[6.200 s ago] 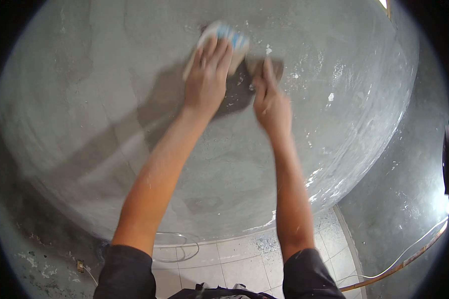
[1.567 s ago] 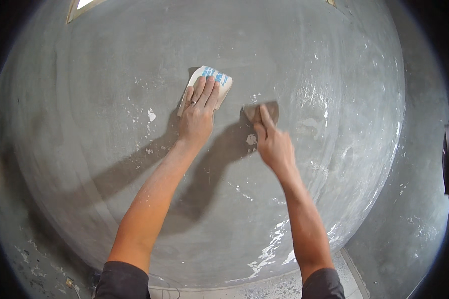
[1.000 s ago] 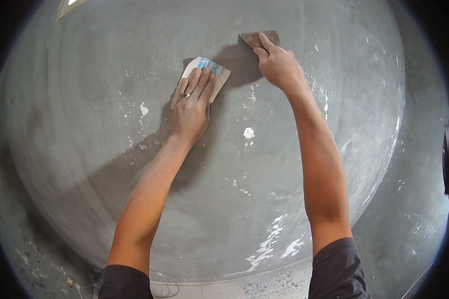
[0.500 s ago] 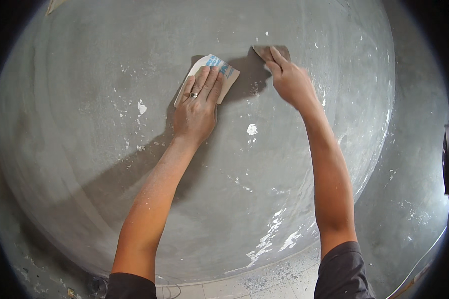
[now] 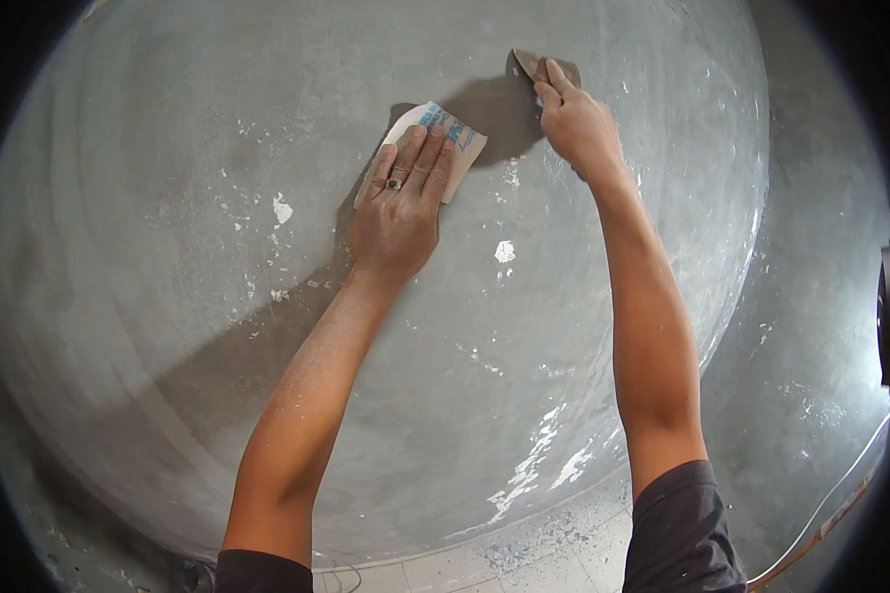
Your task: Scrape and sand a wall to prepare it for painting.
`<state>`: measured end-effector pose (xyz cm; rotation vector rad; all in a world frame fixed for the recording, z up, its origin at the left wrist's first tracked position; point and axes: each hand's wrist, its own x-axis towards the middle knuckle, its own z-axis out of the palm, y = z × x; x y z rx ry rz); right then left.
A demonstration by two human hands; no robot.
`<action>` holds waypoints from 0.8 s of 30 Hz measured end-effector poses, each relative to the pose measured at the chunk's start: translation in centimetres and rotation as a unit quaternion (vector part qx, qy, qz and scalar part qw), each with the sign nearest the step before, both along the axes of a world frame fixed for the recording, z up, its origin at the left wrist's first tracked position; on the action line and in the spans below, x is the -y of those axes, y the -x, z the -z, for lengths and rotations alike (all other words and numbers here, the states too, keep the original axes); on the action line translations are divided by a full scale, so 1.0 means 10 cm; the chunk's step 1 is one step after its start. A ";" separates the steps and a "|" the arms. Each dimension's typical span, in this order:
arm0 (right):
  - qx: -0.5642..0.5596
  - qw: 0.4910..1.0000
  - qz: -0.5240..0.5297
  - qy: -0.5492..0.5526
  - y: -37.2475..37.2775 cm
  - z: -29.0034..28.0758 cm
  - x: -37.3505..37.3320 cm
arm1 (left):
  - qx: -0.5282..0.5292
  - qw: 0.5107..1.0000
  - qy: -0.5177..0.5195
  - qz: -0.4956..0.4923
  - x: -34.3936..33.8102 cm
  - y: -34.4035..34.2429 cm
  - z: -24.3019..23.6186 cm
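My left hand (image 5: pixel 397 212), with a ring on one finger, lies with its fingers stretched over a folded sheet of sandpaper (image 5: pixel 469 146), tan-backed with blue print. The sheet is held close to the grey wall (image 5: pixel 217 326), and my thumb is hidden behind it. Farther up and to the right, my right hand (image 5: pixel 581 128) is closed around a putty knife (image 5: pixel 532 65). Its dark, wide blade is tilted near the wall; whether the edge touches is hard to see. Several white patches, such as one bare spot (image 5: pixel 504 251), mark the grey surface.
Pale floor tiles (image 5: pixel 445 571) strewn with flakes run along the bottom. At the right edge a dark round object (image 5: pixel 889 316) stands out, with a white cable (image 5: pixel 828 504) below it. Another grey wall surface (image 5: pixel 810 296) is on the right.
My right hand has moved up the wall with the putty knife, uncovering small white flecks below it. My left hand and the sandpaper have barely shifted; the view has moved slightly.
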<state>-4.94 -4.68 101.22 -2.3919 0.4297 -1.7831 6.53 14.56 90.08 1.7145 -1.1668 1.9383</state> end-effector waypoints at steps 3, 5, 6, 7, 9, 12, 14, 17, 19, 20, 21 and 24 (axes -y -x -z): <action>-0.005 0.999 -0.034 0.026 0.01 0.15 0.08 | 0.020 1.000 0.008 -0.011 0.01 -0.04 0.02; -0.037 0.999 -0.025 0.002 0.01 0.44 -0.06 | 0.022 0.999 0.003 -0.040 -0.07 -0.05 0.01; -0.070 0.997 -0.014 -0.022 -0.01 0.52 -0.12 | 0.024 0.997 -0.003 -0.068 -0.12 -0.05 0.01; -0.064 0.998 -0.005 -0.019 0.00 0.41 -0.05 | 0.029 0.998 0.001 -0.059 -0.08 -0.02 -0.01; 0.013 1.000 -0.015 -0.005 -0.05 0.09 0.19 | 0.014 1.000 -0.002 -0.028 0.00 0.00 0.01; 0.043 0.999 0.020 0.009 -0.02 -0.25 0.36 | 0.019 1.000 0.005 -0.005 0.04 0.01 -0.01; 0.044 0.999 0.010 -0.004 -0.03 -0.13 0.33 | 0.021 1.000 0.005 -0.012 0.03 -0.01 0.01; 0.002 0.999 -0.025 -0.037 -0.08 0.74 0.04 | 0.010 0.999 -0.007 -0.043 -0.07 -0.06 0.01; -0.072 0.994 -0.024 -0.083 0.06 1.19 -0.19 | 0.003 0.998 -0.013 -0.059 -0.08 -0.06 0.01; -0.071 0.994 -0.024 -0.083 0.07 1.13 -0.17 | 0.005 0.998 -0.013 -0.059 -0.07 -0.06 0.01; -0.055 0.997 -0.030 -0.047 0.08 1.01 -0.13 | -0.002 0.999 -0.015 -0.048 -0.06 -0.06 0.01; -0.014 0.998 0.034 0.060 0.06 0.37 0.50 | -0.007 0.999 -0.025 -0.035 0.07 0.09 -0.02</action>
